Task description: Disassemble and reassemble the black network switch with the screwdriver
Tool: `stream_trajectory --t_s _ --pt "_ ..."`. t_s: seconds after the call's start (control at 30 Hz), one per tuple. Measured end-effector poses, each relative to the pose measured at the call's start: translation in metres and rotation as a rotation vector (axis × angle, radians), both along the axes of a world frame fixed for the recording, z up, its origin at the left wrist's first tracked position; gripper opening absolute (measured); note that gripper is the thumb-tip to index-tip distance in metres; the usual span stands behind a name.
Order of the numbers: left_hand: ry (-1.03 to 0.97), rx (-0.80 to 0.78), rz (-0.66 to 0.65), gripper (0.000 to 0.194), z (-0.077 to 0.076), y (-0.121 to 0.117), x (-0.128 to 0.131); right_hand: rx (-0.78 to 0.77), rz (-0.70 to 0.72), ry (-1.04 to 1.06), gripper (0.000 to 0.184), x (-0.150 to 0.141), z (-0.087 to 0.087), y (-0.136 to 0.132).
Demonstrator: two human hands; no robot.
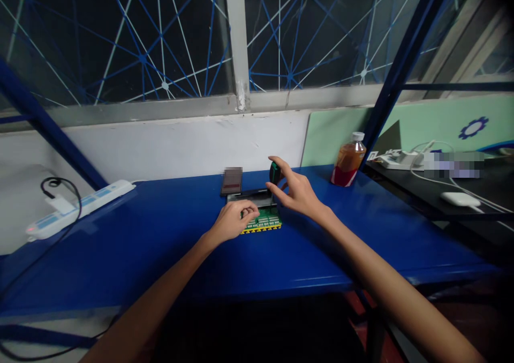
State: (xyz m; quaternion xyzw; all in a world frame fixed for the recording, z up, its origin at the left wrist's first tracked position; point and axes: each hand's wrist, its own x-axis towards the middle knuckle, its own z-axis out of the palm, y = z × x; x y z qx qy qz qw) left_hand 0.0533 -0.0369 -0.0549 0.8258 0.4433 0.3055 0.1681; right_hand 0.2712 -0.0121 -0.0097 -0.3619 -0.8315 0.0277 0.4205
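Observation:
A green circuit board [263,219] with a yellow strip along its near edge lies on the blue table. Behind and against it is a black, flat-topped part [257,196]. My right hand [295,189] grips a screwdriver [275,174] by its black and green handle, with the index finger over the top and the thumb at the side. The screwdriver stands upright, its shaft pointing down to the board's right part. At the board's left end my left hand [235,217] is closed, fingers curled together; what they pinch is hidden.
A phone-like dark slab [232,181] lies behind the board. To the right stands a drink bottle [348,159]. On the left is a white power strip [82,208] with a black cable. A black side table [405,183] at right carries cables and a white case [461,201].

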Motion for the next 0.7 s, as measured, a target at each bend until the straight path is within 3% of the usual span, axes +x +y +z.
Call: stream_trajectory --t_s 0.17,0.33,0.53,0.7 --pt "-0.011 0.005 0.011 0.017 -0.0017 0.0019 -0.0008 -0.064 0.012 0.005 0.065 0.0021 -0.0008 0.0028" --pt "-0.025 0.008 0.015 0.018 -0.0031 0.0037 -0.0021 -0.011 -0.017 0.004 0.062 0.0025 0.0001 0.0021" --pt "-0.066 -0.004 0.005 0.017 -0.0023 0.0032 -0.0017 -0.102 0.025 0.013 0.064 0.0019 0.0021 -0.0001" --pt "-0.081 -0.005 -0.006 0.017 -0.0022 0.0034 -0.0021 -0.051 0.007 0.003 0.065 0.0022 0.0021 0.0012"
